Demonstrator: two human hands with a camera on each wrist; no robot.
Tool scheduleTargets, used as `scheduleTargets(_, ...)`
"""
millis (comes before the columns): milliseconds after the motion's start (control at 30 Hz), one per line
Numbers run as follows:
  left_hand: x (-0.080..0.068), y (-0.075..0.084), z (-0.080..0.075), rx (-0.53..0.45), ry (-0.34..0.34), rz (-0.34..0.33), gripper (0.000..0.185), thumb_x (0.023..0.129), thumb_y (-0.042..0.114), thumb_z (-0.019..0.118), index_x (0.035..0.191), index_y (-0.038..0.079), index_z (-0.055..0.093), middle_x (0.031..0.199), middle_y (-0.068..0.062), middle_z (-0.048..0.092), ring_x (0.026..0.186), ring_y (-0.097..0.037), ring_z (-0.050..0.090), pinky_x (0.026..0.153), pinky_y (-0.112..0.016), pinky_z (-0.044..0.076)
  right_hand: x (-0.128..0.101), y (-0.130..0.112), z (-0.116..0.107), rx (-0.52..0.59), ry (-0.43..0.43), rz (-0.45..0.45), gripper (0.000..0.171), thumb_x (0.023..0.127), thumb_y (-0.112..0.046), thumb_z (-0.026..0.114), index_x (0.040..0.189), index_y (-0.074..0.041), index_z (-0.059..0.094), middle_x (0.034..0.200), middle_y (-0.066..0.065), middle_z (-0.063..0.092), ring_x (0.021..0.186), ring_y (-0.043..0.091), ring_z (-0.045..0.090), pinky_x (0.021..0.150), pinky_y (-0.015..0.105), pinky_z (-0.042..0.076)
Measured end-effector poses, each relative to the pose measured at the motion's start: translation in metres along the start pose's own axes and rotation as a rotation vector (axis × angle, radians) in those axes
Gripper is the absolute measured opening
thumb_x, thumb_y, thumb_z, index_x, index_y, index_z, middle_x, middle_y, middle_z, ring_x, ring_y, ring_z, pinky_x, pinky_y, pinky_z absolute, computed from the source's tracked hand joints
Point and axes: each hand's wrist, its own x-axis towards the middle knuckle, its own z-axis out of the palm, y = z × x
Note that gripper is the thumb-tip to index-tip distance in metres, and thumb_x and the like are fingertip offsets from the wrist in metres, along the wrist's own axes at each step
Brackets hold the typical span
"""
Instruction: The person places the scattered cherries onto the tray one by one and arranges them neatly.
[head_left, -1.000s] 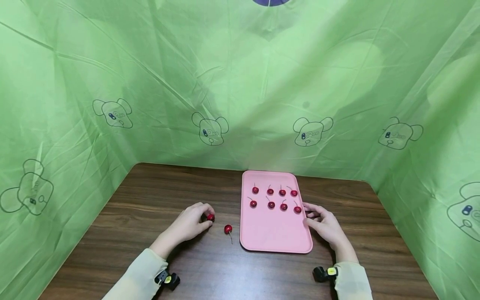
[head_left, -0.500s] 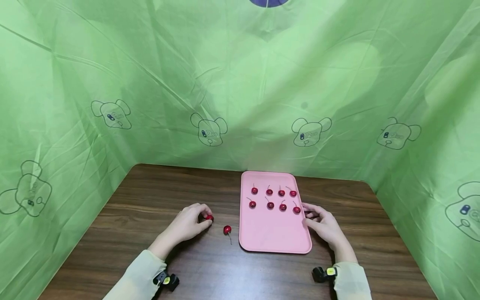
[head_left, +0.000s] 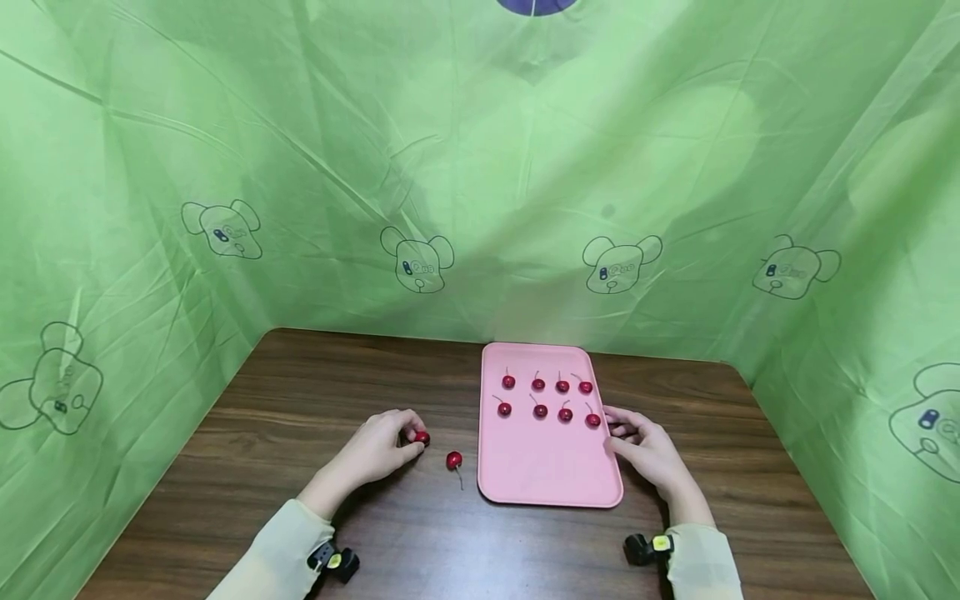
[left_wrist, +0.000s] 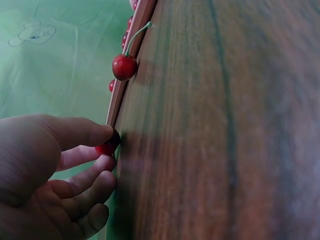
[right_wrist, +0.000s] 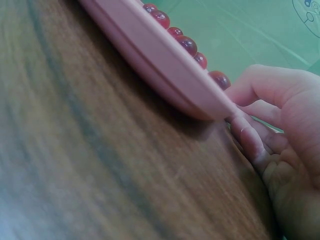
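Note:
My left hand (head_left: 382,446) pinches a red cherry (head_left: 422,437) between thumb and fingertips, low over the wooden table. In the left wrist view the fingertips partly cover this cherry (left_wrist: 106,148). A second cherry (head_left: 453,460) lies on the table between that hand and the pink tray (head_left: 551,467), its stem pointing toward the near edge. On the tray's far half, several stemmed cherries (head_left: 540,411) stand in two rows. My right hand (head_left: 654,454) holds the tray's right edge, thumb at the rim and the other fingers against the side, as the right wrist view (right_wrist: 285,117) shows.
The dark wooden table (head_left: 292,392) ends at a green cloth backdrop (head_left: 487,183) behind and on both sides. Each wrist carries a small black camera, one on the left (head_left: 345,565) and one on the right (head_left: 639,549).
The cherry in the left fingertips shows slightly farther to the right than half a second ago. Both hands, the tray and the other cherries stay practically in place.

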Motion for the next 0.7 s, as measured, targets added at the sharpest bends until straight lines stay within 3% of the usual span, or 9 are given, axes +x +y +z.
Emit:
scheduleTargets(467,0.0038,0.0044,0.0029,0.006,-0.017,0.046,0.016,0.092,0.019,0.087,0.1,0.018,0.074,0.091,0.005,0.067,0.084,-0.016,0.065,0.074,-0.033,0.051,0.0001,0.0015,0.0004,0.012,0.004,0.004,0.057,0.094,-0.003,0.082,0.148,-0.001,0.065,0.135,0.018,0.071,0.108,0.021,0.064,0.085,0.024,0.052)
scheduleTargets(700,0.0039,0.0063,0.0025,0.003,-0.033,0.03,0.019,0.09,0.015,0.088,0.101,0.019,0.074,0.092,0.005,0.066,0.087,-0.016,0.066,0.076,-0.035,0.053,0.0032,0.0049,0.0006,0.009,0.009,0.015,0.057,0.094,-0.002,0.081,0.148,-0.001,0.065,0.135,0.019,0.071,0.108,0.022,0.063,0.085,0.024,0.051)
